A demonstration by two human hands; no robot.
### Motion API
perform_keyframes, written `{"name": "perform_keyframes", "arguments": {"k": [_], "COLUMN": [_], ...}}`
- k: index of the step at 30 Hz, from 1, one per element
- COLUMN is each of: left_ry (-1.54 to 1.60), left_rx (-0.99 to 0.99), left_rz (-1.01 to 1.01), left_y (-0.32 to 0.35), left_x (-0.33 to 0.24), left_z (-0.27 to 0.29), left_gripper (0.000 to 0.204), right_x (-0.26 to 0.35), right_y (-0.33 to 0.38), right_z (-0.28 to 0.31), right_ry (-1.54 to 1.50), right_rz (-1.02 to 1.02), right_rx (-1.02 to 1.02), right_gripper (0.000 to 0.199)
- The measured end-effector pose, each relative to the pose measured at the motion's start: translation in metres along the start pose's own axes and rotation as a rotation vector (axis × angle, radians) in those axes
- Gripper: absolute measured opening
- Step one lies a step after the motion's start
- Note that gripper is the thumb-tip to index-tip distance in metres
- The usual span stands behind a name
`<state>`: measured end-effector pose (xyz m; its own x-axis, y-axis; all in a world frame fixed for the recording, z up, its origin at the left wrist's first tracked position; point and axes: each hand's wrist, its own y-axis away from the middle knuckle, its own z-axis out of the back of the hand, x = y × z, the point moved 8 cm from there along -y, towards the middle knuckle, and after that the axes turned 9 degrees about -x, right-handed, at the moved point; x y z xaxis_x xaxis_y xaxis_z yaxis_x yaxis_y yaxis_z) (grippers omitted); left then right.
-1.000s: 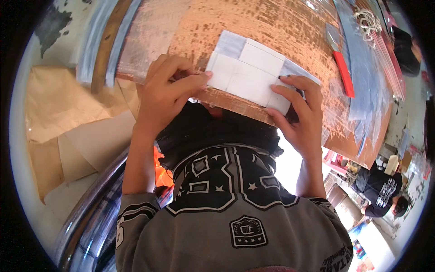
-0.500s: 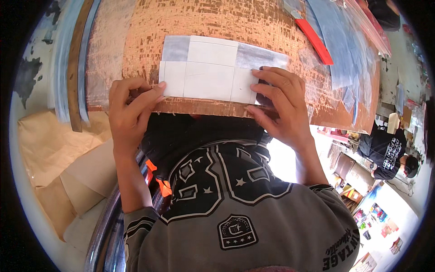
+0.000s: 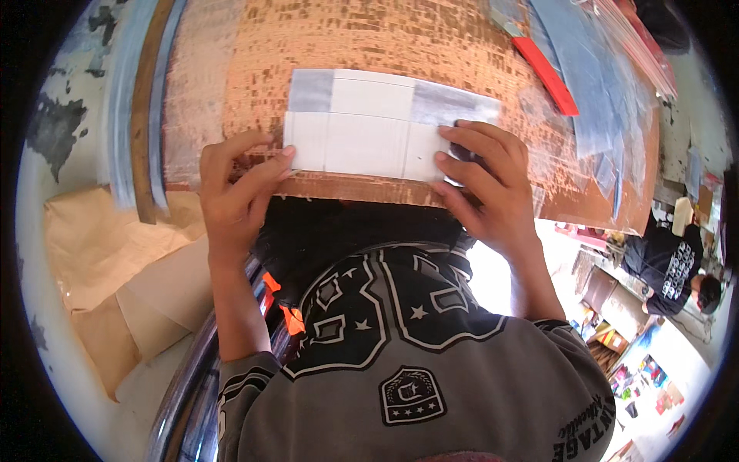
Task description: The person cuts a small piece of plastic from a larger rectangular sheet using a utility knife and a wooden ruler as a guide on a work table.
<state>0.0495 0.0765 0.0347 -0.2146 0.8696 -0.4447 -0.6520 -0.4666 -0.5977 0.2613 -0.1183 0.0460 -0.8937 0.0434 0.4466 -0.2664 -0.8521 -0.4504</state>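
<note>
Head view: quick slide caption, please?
Left hand and right hand at opposite ends of a white card on a worn table, red-handled tool off to the right.

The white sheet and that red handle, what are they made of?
The white sheet looks like matt paper or thin card: flat, with little shine and thin lines. The red handle seems smooth plastic, from its bright, even colour; painted metal is possible.

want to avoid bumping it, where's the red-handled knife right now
Head view, upper right: the red-handled knife lies on the worn tabletop, beside the bluish plastic sheets, beyond the right hand.
</note>
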Motion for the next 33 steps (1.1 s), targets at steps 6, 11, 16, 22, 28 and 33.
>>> {"name": "perform_keyframes", "arguments": {"k": [6, 11, 16, 22, 28, 33], "left_ry": [0.016, 0.004, 0.033, 0.025, -0.01, 0.002], "left_rx": [0.004, 0.062, 0.057, 0.074, 0.071, 0.026], "left_rz": [-0.032, -0.025, -0.007, -0.015, 0.025, 0.0], "left_y": [0.0015, 0.0032, 0.0033, -0.0011, 0.0037, -0.0012], "left_x": [0.0009, 0.0007, 0.0018, 0.0008, 0.0017, -0.0008], "left_z": [-0.0013, -0.0033, -0.0008, -0.0041, -0.0034, -0.0056], "left_gripper": [0.029, 0.026, 0.025, 0.022, 0.022, 0.021], "right_x": [0.0004, -0.0006, 0.0042, -0.0006, -0.0033, -0.0056], "right_y": [0.0004, 0.0013, -0.0023, -0.0001, -0.0015, 0.0007], "right_z": [-0.0017, -0.0028, -0.0031, 0.0009, -0.0012, 0.0011], "right_ry": [0.011, 0.001, 0.016, -0.014, -0.052, -0.065], "right_rz": [0.001, -0.001, -0.002, -0.006, -0.002, -0.015], "right_rx": [-0.005, 0.001, 0.009, -0.021, 0.003, -0.015], "right_gripper": [0.031, 0.031, 0.027, 0.031, 0.036, 0.034]}}
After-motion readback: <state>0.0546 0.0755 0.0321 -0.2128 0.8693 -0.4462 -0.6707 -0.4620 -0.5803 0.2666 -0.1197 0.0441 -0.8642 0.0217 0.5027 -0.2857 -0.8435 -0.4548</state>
